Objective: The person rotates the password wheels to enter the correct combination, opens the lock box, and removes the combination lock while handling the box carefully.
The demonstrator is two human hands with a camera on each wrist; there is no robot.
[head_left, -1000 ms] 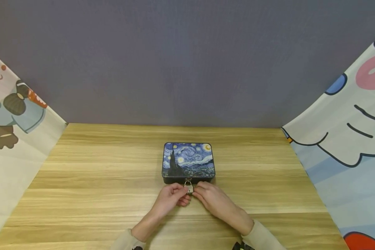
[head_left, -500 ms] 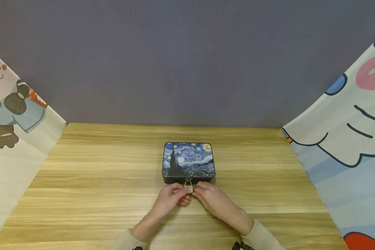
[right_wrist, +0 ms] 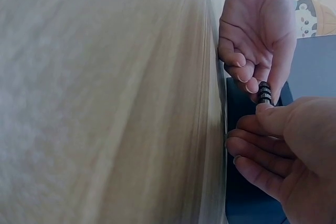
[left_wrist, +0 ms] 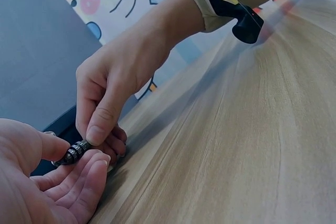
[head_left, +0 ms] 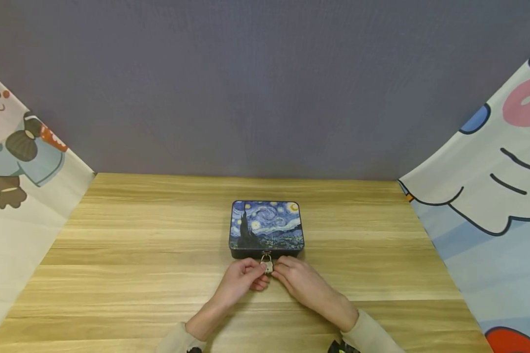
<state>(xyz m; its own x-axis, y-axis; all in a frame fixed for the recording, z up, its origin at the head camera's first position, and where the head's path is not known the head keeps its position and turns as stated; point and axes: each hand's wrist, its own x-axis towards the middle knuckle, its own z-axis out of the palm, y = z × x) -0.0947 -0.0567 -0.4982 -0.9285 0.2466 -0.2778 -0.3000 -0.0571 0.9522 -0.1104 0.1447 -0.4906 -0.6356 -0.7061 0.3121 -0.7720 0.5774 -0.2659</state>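
Note:
A small combination padlock [head_left: 268, 267] hangs by its shackle from the front latch of a dark tin box [head_left: 266, 228], whose lid carries a swirling blue night-sky painting. My left hand [head_left: 244, 275] pinches the padlock from the left between thumb and fingers. From the other side, my right hand [head_left: 301, 280] has its thumb and forefinger at the lock's end. Black ridged number dials [left_wrist: 76, 151] show between the two hands in the left wrist view. The same dials [right_wrist: 264, 93] lie right at the right thumb's tip in the right wrist view. Digits are too small to read.
The box stands on a wood-grain table [head_left: 150, 245]. A grey panel [head_left: 247, 88] rises behind it. Cartoon-printed curtains hang at the left [head_left: 22, 147] and right [head_left: 481, 206]. A black wrist device [left_wrist: 236, 14] sits at the right sleeve cuff.

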